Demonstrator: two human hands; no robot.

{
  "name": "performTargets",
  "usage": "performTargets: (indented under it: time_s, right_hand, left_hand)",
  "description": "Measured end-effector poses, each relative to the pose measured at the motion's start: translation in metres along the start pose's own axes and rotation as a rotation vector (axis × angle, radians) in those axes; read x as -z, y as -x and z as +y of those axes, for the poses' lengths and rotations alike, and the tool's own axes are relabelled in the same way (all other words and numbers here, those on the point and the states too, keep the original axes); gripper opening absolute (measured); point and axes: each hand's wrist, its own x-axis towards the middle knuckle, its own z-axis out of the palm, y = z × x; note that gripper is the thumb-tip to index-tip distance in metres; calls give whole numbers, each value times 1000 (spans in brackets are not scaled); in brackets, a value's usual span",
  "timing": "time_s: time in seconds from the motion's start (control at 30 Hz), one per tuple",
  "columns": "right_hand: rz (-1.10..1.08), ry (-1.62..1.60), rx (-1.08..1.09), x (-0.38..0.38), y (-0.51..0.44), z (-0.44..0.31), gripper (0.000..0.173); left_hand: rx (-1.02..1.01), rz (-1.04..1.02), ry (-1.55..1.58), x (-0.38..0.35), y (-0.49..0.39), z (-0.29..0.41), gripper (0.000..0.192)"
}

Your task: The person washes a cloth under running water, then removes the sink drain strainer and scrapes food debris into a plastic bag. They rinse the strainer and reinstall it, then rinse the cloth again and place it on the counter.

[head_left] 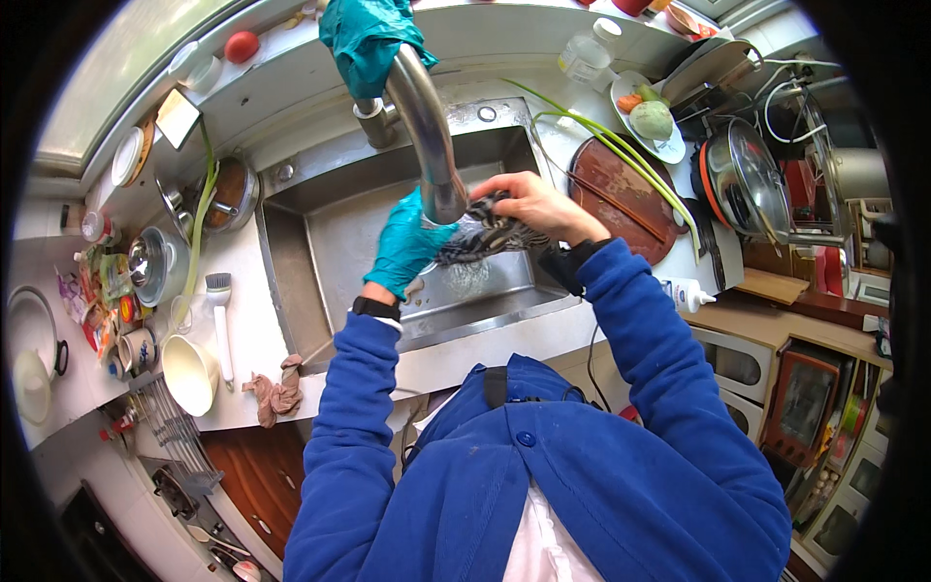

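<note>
My left hand [407,236], in a teal rubber glove, grips one end of a wet dark patterned cloth [491,240] under the faucet spout. The bare fingers of my right hand [534,207] pinch the cloth's other side. Running water wets the cloth and splashes onto the floor of the stainless-steel sink [349,240]. The curved metal faucet [422,109] partly hides the cloth and my left fingertips. Another teal glove [374,44] hangs over the top of the faucet.
On the right counter, a brown cutting board [618,196] lies beneath green onion stalks [640,160], near a plate of vegetables [651,120] and a white squeeze bottle [684,295]. A dish brush [220,327], a cream bowl [190,375] and a crumpled brown cloth [276,393] are left of the sink.
</note>
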Motion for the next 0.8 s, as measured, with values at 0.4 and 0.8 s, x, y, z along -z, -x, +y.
performTargets:
  time_s: [0.4,0.8]
  right_hand:
    - [444,533,183,-12,0,-10,21]
    - [298,621,140,-28,-2,-4,36]
  left_hand:
    - [-11,209,-24,-22,-16,4,30]
    - [58,138,-234,-16,-14,-2,21]
